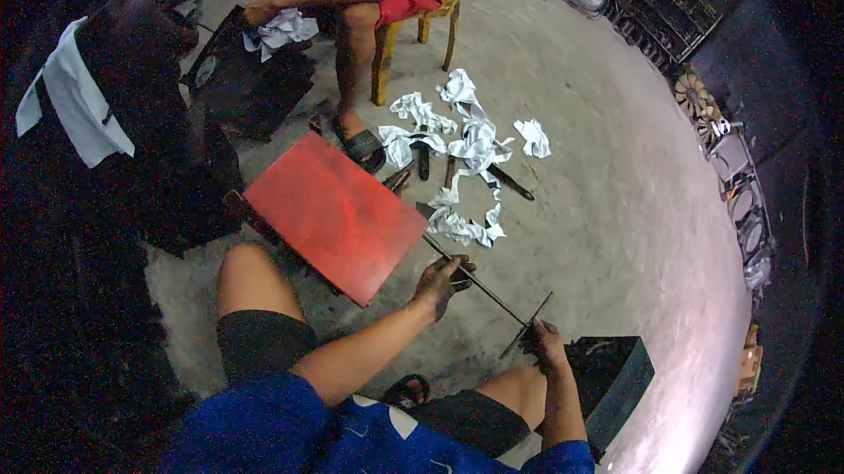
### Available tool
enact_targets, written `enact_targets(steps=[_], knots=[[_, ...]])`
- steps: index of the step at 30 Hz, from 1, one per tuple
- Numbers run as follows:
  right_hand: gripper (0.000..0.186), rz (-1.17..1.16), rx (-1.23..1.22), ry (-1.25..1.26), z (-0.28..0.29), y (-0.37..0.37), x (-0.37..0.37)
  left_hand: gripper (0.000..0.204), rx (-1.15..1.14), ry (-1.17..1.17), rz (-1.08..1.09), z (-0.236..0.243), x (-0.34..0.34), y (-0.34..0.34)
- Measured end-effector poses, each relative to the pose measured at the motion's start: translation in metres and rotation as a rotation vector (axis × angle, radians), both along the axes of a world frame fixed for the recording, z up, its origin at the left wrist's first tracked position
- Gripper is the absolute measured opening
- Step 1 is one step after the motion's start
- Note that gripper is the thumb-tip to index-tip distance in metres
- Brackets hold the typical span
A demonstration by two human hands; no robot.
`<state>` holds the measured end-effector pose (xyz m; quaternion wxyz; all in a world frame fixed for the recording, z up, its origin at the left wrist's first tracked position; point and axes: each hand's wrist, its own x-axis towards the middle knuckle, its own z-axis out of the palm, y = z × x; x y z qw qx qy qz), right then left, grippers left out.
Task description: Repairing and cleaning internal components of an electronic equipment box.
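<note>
A long thin metal rod with a crossbar handle (pixel 497 299) slants between my hands. Its far end reaches the right corner of a red rectangular panel (pixel 338 215), where I cannot make out how they meet. Around the rod's middle, the fingers of my left hand (pixel 442 287) are curled, dark with grime. My right hand (pixel 548 344) grips the rod at its crossbar, above my right knee. The red panel lies tilted in front of my left knee, on something dark that is mostly hidden beneath it.
Crumpled white sheets (pixel 475 144) and dark bar-like pieces (pixel 512 182) lie on the concrete floor ahead. Another person sits on a yellow chair (pixel 381 65), one hand near a white crumpled sheet (pixel 283 30). A dark box-like block (pixel 620 382) stands at my right.
</note>
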<state>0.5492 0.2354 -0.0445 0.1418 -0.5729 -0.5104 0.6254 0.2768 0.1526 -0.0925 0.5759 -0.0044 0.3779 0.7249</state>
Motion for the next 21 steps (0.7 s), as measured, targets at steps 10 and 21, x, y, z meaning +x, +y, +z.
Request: enact_targets(steps=[10,21], knots=[[0.050,0.311,0.907,-0.388,0.026,-0.029,-0.021,0.025,0.016,0.086,-0.025,-0.006,-0.005,-0.002],[0.089,0.838,1.666,-0.830,-0.015,-0.017,-0.012,0.025,0.097,-0.035,0.026,-0.023,-0.003,0.002]])
